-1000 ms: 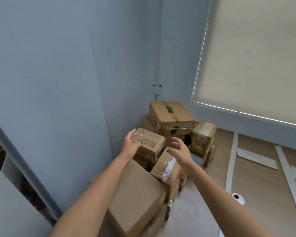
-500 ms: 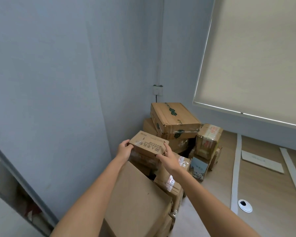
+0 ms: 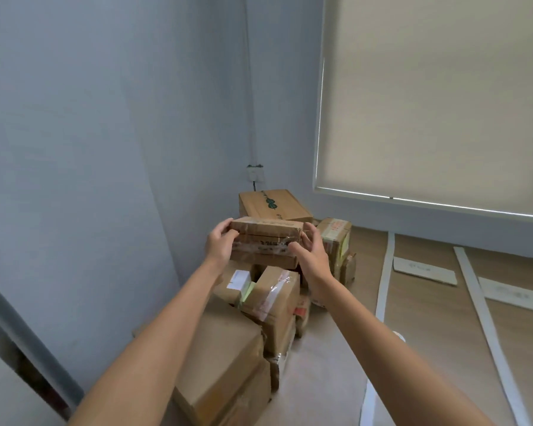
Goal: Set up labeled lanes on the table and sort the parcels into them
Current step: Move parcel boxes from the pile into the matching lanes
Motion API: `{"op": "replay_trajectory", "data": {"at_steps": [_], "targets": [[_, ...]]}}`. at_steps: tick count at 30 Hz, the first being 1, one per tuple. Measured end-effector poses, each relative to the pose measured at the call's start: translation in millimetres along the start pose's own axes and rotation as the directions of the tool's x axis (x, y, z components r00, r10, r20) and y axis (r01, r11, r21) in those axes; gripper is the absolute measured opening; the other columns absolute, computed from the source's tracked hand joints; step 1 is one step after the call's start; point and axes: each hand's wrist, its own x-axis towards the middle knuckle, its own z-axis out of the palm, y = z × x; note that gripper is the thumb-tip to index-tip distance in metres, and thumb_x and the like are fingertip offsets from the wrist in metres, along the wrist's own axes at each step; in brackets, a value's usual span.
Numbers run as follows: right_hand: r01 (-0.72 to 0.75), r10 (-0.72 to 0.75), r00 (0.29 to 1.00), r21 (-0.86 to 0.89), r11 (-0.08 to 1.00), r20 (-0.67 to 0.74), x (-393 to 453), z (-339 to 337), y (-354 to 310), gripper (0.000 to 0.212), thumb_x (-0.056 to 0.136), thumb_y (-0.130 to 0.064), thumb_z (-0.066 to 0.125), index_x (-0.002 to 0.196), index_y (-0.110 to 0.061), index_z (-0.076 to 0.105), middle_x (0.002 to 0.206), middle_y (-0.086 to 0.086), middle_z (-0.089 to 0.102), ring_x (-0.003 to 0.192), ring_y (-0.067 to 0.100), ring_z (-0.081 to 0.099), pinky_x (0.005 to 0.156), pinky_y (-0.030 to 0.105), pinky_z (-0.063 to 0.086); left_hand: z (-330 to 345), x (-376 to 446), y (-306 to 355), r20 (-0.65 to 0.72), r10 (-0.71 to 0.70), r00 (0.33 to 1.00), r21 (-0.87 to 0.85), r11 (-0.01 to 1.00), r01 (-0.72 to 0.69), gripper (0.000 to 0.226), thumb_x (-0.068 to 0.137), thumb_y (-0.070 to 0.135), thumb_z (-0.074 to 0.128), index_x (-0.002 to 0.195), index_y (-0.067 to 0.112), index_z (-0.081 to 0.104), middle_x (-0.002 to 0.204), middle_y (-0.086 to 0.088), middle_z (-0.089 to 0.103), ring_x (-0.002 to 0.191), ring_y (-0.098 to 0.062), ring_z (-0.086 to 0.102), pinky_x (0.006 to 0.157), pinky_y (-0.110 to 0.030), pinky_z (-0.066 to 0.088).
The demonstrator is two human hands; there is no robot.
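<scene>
A small flat cardboard parcel [image 3: 265, 241] wrapped in clear tape hangs in the air above the pile of parcels [image 3: 268, 302] in the table's corner. My left hand [image 3: 220, 245] grips its left end and my right hand [image 3: 313, 253] holds its right end. Its long side face is turned toward me. Below it lie a taped brown box [image 3: 273, 299] and a box with a white label [image 3: 236, 282]. White strips [image 3: 385, 281] mark lanes on the wooden table [image 3: 428, 327], with paper label cards [image 3: 425, 269] between them.
A large box with a green print [image 3: 274, 206] stands at the back of the pile against the wall corner. A big plain carton [image 3: 222, 358] lies nearest me. A box with an orange label [image 3: 336, 238] leans at the pile's right. A roller blind [image 3: 437, 96] covers the window.
Both hands closed on the small parcel and lifted it off the pile. It has tipped so its side faces me. The view shifted left.
</scene>
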Motion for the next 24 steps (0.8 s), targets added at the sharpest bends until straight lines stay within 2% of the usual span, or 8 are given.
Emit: {"op": "replay_trajectory", "data": {"at_steps": [2,5,10,14,17,19,22,24], "targets": [[-0.02,0.019,0.998,-0.006,1.0,-0.058,-14.7,-47.3,-0.3,0.068,0.087,-0.015,0.058,0.145,-0.027,0.025,0.146,0.007,0.039,0.131,0.02,0.041,0.104,0.039,0.042,40.5,-23.4,5.0,0.07,0.03,0.997,0.005,1.0,-0.03,0.043,0.093,0.001,0.045,0.136,0.008,0.047,0.132,-0.013,0.053,0.108,-0.02,0.055,0.089,-0.029,0.048],[-0.07,0.066,0.988,-0.025,0.997,-0.142,-40.7,-126.0,2.6,0.064,0.088,-0.02,0.057,0.144,-0.024,0.027,0.14,0.01,0.046,0.114,0.02,0.056,0.088,0.029,0.047,107.3,-62.2,5.6,0.144,0.038,0.989,-0.024,0.999,-0.035,0.046,0.093,0.001,0.045,0.139,0.008,0.042,0.137,-0.012,0.05,0.117,-0.016,0.051,0.095,-0.027,0.044],[-0.115,0.084,0.956,-0.095,0.989,-0.281,-85.6,-248.7,2.2,0.059,0.088,-0.024,0.057,0.142,-0.016,0.034,0.135,0.014,0.051,0.12,0.022,0.053,0.086,0.03,0.039,214.5,-133.2,0.3,0.209,0.012,0.978,-0.043,0.999,-0.003,0.045,0.095,0.015,0.049,0.139,0.015,0.04,0.126,-0.011,0.056,0.088,-0.011,0.061,0.057,-0.017,0.051],[-0.117,0.082,0.929,-0.076,0.99,-0.361,-114.8,-321.7,-3.2,0.05,0.086,-0.02,0.057,0.135,-0.014,0.046,0.127,0.009,0.057,0.112,0.017,0.052,0.083,0.028,0.036,278.2,-182.4,1.8,0.287,-0.036,0.957,-0.016,0.999,0.043,0.048,0.094,0.011,0.049,0.14,0.012,0.038,0.136,-0.016,0.051,0.114,-0.027,0.057,0.086,-0.035,0.053],[-0.08,0.067,0.925,-0.019,0.997,-0.374,-132.7,-358.4,-3.7,0.042,0.087,-0.014,0.058,0.128,-0.015,0.055,0.122,0.004,0.061,0.102,0.011,0.058,0.073,0.018,0.047,313.3,-214.6,-0.3,0.339,-0.038,0.94,0.003,0.999,0.039,0.051,0.093,0.005,0.049,0.142,0.007,0.035,0.141,-0.011,0.045,0.117,-0.018,0.049,0.081,-0.015,0.046],[-0.058,0.067,0.926,0.036,0.998,-0.37,-142.2,-376.2,-0.2,0.04,0.087,-0.009,0.058,0.127,-0.014,0.057,0.112,-0.001,0.066,0.096,0.006,0.063,0.065,0.016,0.054,332.4,-229.4,-6.2,0.369,-0.068,0.927,-0.018,0.997,0.08,0.054,0.092,0.002,0.048,0.143,0.005,0.031,0.14,-0.012,0.045,0.112,-0.016,0.05,0.074,-0.013,0.047],[-0.082,0.097,0.917,0.054,0.995,-0.387,-152.6,-398.8,12.1,0.048,0.086,-0.004,0.058,0.133,-0.013,0.052,0.121,0.0,0.063,0.112,0.015,0.06,0.089,0.034,0.054,354.2,-241.4,-18.3,0.396,-0.115,0.911,-0.05,0.988,0.147,0.061,0.09,-0.004,0.05,0.145,0.008,0.027,0.142,-0.012,0.045,0.119,-0.019,0.052,0.092,-0.03,0.05],[-0.096,0.108,0.909,0.048,0.994,-0.403,-158.3,-407.8,21.2,0.05,0.086,-0.003,0.057,0.135,-0.012,0.049,0.13,0.001,0.058,0.116,0.013,0.056,0.089,0.033,0.054,362.0,-244.2,-29.1,0.408,-0.138,0.903,-0.037,0.985,0.167,0.067,0.086,-0.008,0.051,0.146,0.01,0.027,0.144,-0.011,0.044,0.127,-0.023,0.048,0.097,-0.038,0.048]]}}
